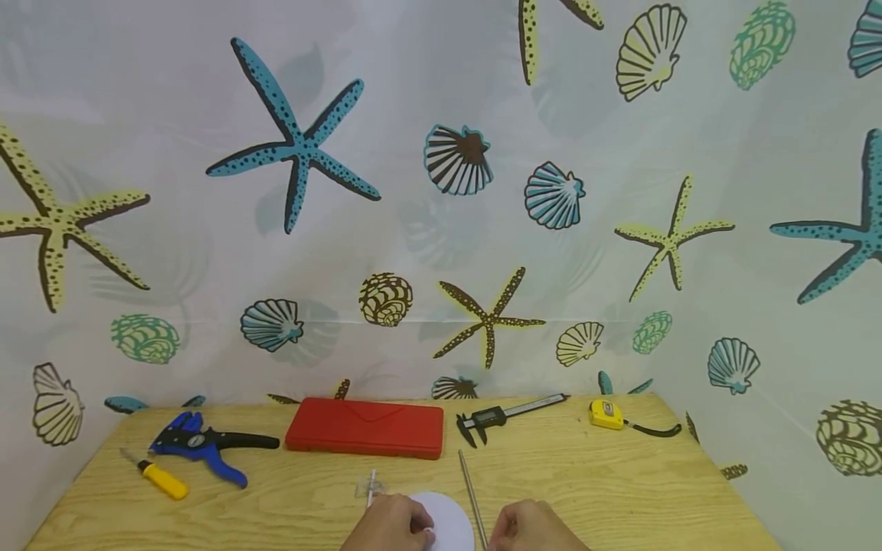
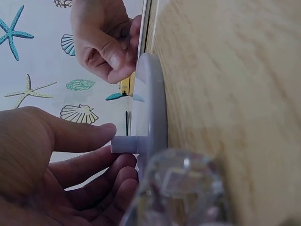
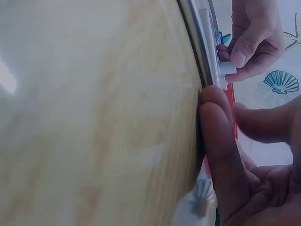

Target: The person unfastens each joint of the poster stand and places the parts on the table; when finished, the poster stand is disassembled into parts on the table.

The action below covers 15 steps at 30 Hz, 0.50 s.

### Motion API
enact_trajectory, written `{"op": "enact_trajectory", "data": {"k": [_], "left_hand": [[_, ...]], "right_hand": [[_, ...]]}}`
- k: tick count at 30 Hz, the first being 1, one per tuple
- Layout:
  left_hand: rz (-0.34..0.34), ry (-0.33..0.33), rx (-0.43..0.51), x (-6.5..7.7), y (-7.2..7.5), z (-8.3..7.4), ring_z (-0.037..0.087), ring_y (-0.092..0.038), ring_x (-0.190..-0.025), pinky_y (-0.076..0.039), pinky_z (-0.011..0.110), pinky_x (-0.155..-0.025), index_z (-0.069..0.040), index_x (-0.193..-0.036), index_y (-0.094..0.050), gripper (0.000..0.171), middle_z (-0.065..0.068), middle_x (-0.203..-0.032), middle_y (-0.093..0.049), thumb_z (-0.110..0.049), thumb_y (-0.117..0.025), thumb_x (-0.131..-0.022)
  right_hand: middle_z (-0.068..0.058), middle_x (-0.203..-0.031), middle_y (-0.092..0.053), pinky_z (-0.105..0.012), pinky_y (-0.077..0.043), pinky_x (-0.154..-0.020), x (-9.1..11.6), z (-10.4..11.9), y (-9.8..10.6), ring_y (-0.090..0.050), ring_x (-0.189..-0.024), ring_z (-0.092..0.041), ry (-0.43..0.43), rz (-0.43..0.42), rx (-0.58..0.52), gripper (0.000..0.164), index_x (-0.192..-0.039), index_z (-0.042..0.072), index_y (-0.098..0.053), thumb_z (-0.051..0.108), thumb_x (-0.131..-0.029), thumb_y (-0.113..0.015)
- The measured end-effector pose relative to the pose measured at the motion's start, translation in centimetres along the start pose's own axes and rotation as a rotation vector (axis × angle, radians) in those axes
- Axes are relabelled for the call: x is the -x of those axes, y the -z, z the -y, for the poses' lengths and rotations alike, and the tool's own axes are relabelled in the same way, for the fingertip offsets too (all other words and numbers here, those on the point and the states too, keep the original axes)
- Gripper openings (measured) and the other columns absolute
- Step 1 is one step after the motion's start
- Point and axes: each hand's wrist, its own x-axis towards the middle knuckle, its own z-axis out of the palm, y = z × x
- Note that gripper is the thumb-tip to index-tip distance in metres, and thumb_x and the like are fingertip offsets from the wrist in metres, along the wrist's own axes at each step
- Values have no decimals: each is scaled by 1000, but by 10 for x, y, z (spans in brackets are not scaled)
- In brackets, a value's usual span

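Observation:
In the head view my left hand (image 1: 393,524) is over a white round disc (image 1: 451,516) that lies on the wooden table. The left wrist view shows its thumb and forefinger pinching a short white stub (image 2: 124,144) that stands out from the disc's face. My right hand (image 1: 530,528) is at the near end of a thin metal rod (image 1: 471,486), just right of the disc. Its fingertips (image 3: 214,101) touch the rod, while the thumb is held apart from them. A clear plastic piece with a thin white stick (image 1: 372,484) lies beyond my left hand.
Along the back of the table (image 1: 620,474) lie a red case (image 1: 365,428), a digital caliper (image 1: 489,417) and a yellow tape measure (image 1: 606,414) with a black strap. At the left are a blue and black wire stripper (image 1: 200,442) and a yellow-handled screwdriver (image 1: 165,480). A patterned cloth (image 1: 413,76) hangs behind.

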Motion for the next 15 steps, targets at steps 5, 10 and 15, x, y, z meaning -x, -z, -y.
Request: {"op": "enact_trajectory", "data": {"k": [5, 10, 15], "left_hand": [[-21, 7, 3, 2, -1, 0, 14, -59, -72, -53, 36, -71, -7, -86, -79, 7, 0, -74, -70, -13, -76, -88], [-17, 39, 23, 5, 0, -1, 16, -58, -75, -53, 37, -74, -8, -88, -78, 8, 1, -78, -69, -16, -76, -88], [-19, 51, 22, 12, 9, 3, 17, -56, -78, -52, 37, -75, -10, -99, -76, 18, 0, -83, -66, -25, -78, -88]], "right_hand": [[2, -71, -67, -26, -48, -62, -4, -4, 1, -59, -66, -11, 15, 29, -38, 17, -82, 10, -70, 25, -91, -71], [4, -72, -66, -24, -48, -61, -5, -6, 5, -58, -66, -9, 54, 76, -64, 15, -86, 11, -71, 23, -89, -64], [4, -79, -68, -27, -51, -66, -5, -5, 8, -61, -73, -10, 80, 69, -58, 15, -91, 14, -70, 27, -92, -64]]}}
